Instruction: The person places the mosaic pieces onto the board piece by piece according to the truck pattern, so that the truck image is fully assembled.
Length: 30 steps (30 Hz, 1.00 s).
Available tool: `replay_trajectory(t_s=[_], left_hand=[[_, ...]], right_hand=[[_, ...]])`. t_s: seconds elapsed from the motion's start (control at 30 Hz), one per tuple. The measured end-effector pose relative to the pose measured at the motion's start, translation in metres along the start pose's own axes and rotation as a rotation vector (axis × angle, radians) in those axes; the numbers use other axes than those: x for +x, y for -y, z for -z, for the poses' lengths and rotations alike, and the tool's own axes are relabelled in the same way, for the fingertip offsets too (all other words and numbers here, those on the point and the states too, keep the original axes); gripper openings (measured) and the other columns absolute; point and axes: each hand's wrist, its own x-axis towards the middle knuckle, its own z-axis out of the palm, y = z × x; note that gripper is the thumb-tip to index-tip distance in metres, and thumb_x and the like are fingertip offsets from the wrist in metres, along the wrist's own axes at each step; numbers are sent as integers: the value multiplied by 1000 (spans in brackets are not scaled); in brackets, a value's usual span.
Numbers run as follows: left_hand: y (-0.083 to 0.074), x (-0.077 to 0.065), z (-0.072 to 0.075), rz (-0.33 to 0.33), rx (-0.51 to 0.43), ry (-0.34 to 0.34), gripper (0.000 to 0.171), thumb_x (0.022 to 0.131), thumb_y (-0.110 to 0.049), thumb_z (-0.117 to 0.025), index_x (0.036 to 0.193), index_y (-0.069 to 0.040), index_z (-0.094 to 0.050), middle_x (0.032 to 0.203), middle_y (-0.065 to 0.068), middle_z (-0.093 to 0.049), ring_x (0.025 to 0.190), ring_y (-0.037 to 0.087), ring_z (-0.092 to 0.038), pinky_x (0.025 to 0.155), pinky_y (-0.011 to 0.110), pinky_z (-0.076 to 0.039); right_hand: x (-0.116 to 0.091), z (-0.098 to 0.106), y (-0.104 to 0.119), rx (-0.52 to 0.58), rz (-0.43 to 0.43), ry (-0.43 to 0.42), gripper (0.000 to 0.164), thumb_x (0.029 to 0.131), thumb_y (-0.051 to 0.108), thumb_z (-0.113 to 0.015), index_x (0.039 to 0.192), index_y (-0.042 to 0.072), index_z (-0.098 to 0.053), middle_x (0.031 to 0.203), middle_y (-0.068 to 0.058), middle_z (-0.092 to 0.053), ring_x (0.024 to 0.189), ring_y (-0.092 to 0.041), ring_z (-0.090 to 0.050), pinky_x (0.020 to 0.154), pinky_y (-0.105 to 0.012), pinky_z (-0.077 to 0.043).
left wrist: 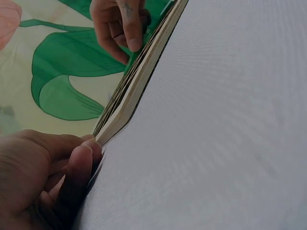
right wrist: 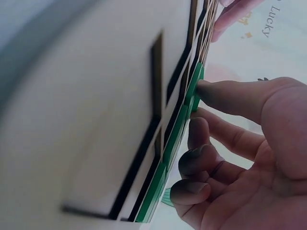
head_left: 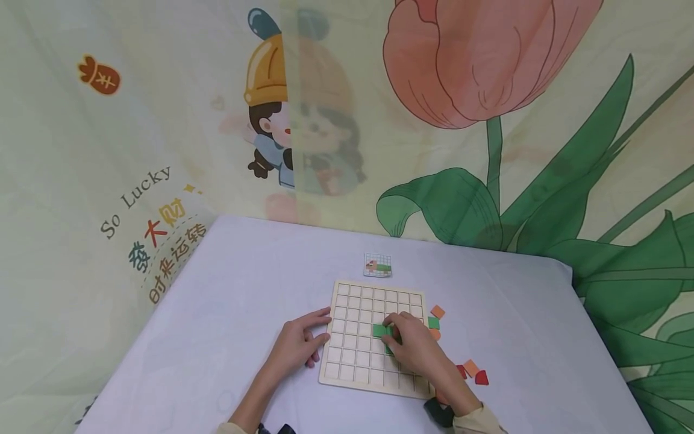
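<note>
A pale wooden grid board point(head_left: 355, 375) lies on the white-covered table. My left hand point(head_left: 295, 343) touches its left edge with the thumb and fingertips, the fingers only gently bent. Over the middle right of the board, my right hand point(head_left: 414, 343) pinches a green square tile point(right wrist: 196, 91) between thumb and index finger, down at the grid surface. More green tiles point(right wrist: 175, 136) sit in a row beside it in the right wrist view. The right hand partly hides the green tiles in the head view.
A small picture card point(head_left: 378, 265) with a gridded coloured figure lies behind the board. Along the board's right side are an orange square point(head_left: 438, 311), a green tile point(head_left: 434, 323) and an orange round piece point(head_left: 435, 334). Red pieces point(head_left: 481, 378) and another orange square point(head_left: 471, 368) lie nearer the right forearm.
</note>
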Motion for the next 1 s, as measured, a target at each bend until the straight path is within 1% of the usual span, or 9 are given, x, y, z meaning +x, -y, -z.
replay_trajectory(t_s=[0.1,0.27,0.43,0.57,0.73,1.0], left_hand=[[0,0,0,-5,1,4,41,95,-3,-74,136,-1,-70,154,5,-62,42,9,-57,41,28,-54],[0,0,1,0,2,4,42,95,-3,-75,136,-2,-70,155,4,-62,43,8,-57,41,27,-54],[1,0,-1,-12,-2,12,42,95,-3,-75,136,-1,-70,155,5,-61,42,8,-57,41,28,-54],[1,1,-2,-4,-6,13,42,95,-3,-75,136,-2,-70,156,4,-61,43,8,-57,41,29,-55],[1,2,-1,-6,0,0,42,94,-3,-75,136,-2,-70,155,4,-62,43,9,-57,40,29,-54],[1,1,-1,7,2,-3,42,94,-2,-75,136,-2,-70,154,4,-63,42,9,-57,40,29,-54]], right_hand=[[0,-1,0,-3,12,-4,19,92,13,-82,109,13,-73,79,5,-53,68,-9,-45,59,-21,-39],[-1,-3,0,0,2,3,20,92,15,-82,110,13,-74,80,5,-54,70,-10,-46,60,-21,-39],[-3,-2,-2,3,8,-12,20,92,13,-82,110,13,-73,79,5,-53,71,-9,-45,60,-21,-39],[-6,1,-7,3,-14,-23,20,93,14,-82,111,13,-74,79,6,-53,72,-9,-45,61,-20,-39],[-9,9,-18,3,-62,-35,20,94,14,-80,113,13,-74,81,5,-53,75,-11,-46,63,-21,-39],[-14,33,-44,-11,-92,-50,23,95,7,-76,118,6,-73,79,2,-59,70,-11,-48,60,-21,-42]])
